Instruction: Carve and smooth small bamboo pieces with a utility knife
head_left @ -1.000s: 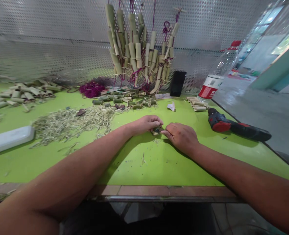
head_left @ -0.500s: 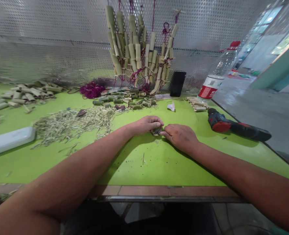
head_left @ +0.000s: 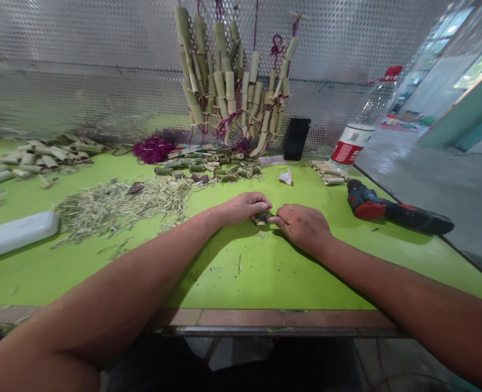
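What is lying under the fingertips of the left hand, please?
A small bamboo piece, dark and pale, pinched by the left hand and reached by the right hand. The fingers cover most of it, so its full shape cannot be seen.

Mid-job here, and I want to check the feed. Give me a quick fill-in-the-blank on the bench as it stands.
The small piece between the left hand and right hand is made of ____.
The plastic bottle has a ____ cap.
The shavings lie on a ____ table.
The cordless drill lies to the ____ of the hands.

Missing words: bamboo; red; green; right.
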Motion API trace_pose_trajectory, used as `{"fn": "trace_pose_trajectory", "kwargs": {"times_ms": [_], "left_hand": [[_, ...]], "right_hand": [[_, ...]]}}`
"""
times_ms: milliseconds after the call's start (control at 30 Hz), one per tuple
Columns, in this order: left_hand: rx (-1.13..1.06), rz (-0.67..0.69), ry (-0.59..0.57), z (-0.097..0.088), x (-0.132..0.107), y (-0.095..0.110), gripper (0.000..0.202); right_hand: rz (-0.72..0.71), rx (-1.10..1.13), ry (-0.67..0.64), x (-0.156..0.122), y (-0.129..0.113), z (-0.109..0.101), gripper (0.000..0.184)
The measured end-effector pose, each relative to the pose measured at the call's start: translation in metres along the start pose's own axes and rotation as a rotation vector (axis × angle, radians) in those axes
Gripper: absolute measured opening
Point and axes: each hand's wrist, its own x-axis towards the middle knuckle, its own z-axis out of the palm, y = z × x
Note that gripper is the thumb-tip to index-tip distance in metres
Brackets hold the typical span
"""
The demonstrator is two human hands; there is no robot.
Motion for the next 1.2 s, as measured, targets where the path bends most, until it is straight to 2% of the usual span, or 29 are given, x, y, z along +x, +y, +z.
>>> {"fn": "trace_pose_trajectory", "kwargs": {"times_ms": [200, 400, 567, 700, 800, 967, 1200], "left_hand": [[0.039, 0.019, 0.006, 0.0007, 0.0018, -0.0035, 0.026], [0.049, 0.028, -0.006, 0.0006, 0.0002, -0.0002, 0.027], [0.053, 0.040, -0.009, 0.0003, -0.0009, -0.0003, 0.030], [0.099, 0.008, 0.050, 0.0005, -0.0005, -0.0013, 0.035], [0.119, -0.009, 0.083, 0.0010, -0.0001, -0.0008, 0.035], [0.126, 0.005, 0.063, 0.0014, 0.0012, -0.0020, 0.034], [0.097, -0.003, 0.041, 0.0020, 0.0008, -0.0006, 0.033]], "right_hand": [[-0.028, -0.030, -0.010, 0.0012, -0.0022, 0.0007, 0.054], [-0.021, 0.003, -0.127, 0.0055, -0.0032, -0.0063, 0.050], [-0.032, 0.007, -0.152, 0.0058, -0.0051, -0.0082, 0.050], [-0.091, 0.002, -0.166, 0.0021, -0.0083, -0.0077, 0.048], [-0.117, 0.016, -0.128, -0.0009, -0.0079, -0.0066, 0.048], [-0.003, 0.004, -0.002, -0.0011, -0.0036, -0.0020, 0.049], [-0.012, -0.012, -0.032, 0.0032, -0.0019, 0.0009, 0.048]]}}
